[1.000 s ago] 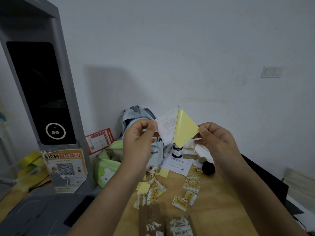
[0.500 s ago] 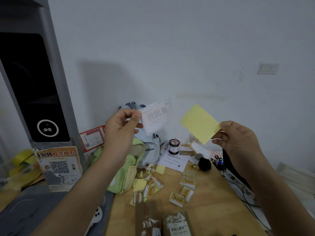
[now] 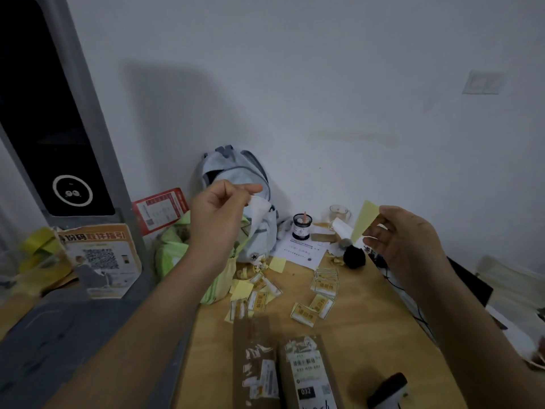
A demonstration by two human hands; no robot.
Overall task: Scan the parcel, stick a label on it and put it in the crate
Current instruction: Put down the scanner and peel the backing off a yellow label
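**Label peeled, backing in the other hand**

Above the middle of the wooden table [image 3: 368, 335], both hands are raised and held well apart. The left hand [image 3: 218, 214] pinches a white label [image 3: 259, 209] between thumb and fingers; the label hangs down from the grip and looks curled. The right hand [image 3: 404, 240] is closed on a yellow backing sheet [image 3: 365, 219], which sticks up and leftward out of its fingers.

At the near edge of the table two brown parcels [image 3: 309, 376] lie side by side, touching, each with white stickers on top; the right one carries a printed label with a barcode. Just beside them, toward the near right corner, lies a black handheld scanner [image 3: 386, 391]. Loose yellow-and-white stickers [image 3: 321, 290] are scattered across the middle of the table. Toward the far edge, against the wall, stands a pale blue backpack [image 3: 236, 184], with a green bag [image 3: 174, 255] at its left. A grey kiosk with a dark screen [image 3: 50, 119] rises beyond the left edge.
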